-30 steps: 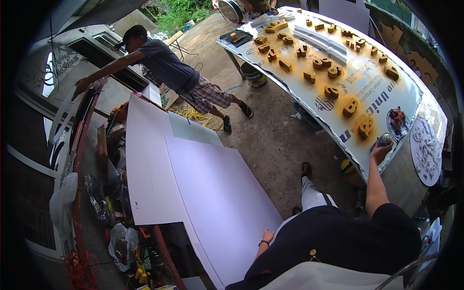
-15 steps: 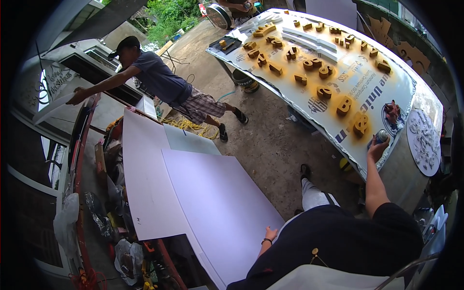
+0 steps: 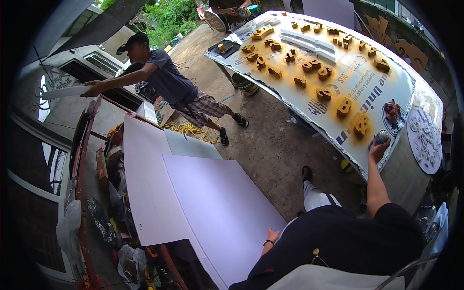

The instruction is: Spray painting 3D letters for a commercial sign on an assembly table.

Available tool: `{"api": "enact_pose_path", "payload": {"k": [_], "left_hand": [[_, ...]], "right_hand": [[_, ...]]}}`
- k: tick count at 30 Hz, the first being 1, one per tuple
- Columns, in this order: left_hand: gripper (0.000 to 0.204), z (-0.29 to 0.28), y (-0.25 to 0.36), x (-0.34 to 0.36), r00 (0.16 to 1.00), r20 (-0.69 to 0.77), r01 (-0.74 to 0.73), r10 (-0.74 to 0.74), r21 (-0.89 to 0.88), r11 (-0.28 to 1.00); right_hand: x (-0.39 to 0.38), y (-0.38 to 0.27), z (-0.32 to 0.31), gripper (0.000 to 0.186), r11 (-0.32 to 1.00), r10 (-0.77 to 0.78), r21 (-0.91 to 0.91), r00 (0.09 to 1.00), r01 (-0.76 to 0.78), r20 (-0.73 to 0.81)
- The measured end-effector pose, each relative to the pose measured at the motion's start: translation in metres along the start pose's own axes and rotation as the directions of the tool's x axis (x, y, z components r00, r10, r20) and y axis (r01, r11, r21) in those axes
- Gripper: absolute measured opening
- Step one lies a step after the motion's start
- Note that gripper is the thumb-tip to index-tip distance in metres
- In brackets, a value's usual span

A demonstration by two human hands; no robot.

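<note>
My right hand (image 3: 377, 151) is wrapped round a spray can (image 3: 382, 137) over the near right corner of the table. Close to it on a printed panel (image 3: 355, 150) stands a gold-brown ampersand (image 3: 360, 127). Several cut-out letters of that colour, such as a letter B (image 3: 343, 107), are spread beyond it, with orange-brown overspray around them. My left hand (image 3: 272, 235), a dark band at its wrist, hangs low over the edge of a large white sheet (image 3: 222, 198). Its fingers are too small and partly hidden to read.
A co-worker (image 3: 166, 79) at the left reaches out with a white panel (image 3: 67, 92). Another person (image 3: 232, 9) stands past the table's far end. White strips (image 3: 309, 43) lie among the letters. A round white board (image 3: 424, 140) with small pieces sits at the right; a black bucket (image 3: 245, 84) is on the floor.
The co-worker's arms and white panel have swung round, the panel now lying nearly level. The far person's hands show more fully. My hands stay in about the same places.
</note>
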State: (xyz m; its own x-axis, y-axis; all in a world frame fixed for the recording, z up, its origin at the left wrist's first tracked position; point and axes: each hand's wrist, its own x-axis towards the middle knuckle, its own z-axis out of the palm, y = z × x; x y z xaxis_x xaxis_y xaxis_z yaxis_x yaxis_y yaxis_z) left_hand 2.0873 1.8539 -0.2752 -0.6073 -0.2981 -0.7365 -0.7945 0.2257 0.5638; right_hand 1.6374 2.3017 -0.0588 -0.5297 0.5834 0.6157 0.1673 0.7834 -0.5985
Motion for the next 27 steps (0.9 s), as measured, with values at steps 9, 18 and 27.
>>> {"api": "enact_pose_path", "payload": {"k": [9,18,27], "left_hand": [[0.074,0.003,-0.031,0.019,0.995,-0.044,-0.082,0.085,0.066,0.994],[0.076,-0.002,0.023,-0.003,0.996,-0.079,0.050,-0.052,-0.021,0.999],[0.075,-0.007,0.061,0.004,0.993,-0.051,0.104,-0.104,-0.001,0.995]], "right_hand": [[-0.002,-0.021,-0.002,0.070,0.998,0.040,0.046,0.999,-0.041,0.028],[0.001,-0.012,-0.001,0.069,0.998,0.054,0.021,0.998,-0.055,0.038],[0.005,-0.001,-0.011,0.069,0.999,0.040,-0.037,0.999,-0.040,0.005]]}}
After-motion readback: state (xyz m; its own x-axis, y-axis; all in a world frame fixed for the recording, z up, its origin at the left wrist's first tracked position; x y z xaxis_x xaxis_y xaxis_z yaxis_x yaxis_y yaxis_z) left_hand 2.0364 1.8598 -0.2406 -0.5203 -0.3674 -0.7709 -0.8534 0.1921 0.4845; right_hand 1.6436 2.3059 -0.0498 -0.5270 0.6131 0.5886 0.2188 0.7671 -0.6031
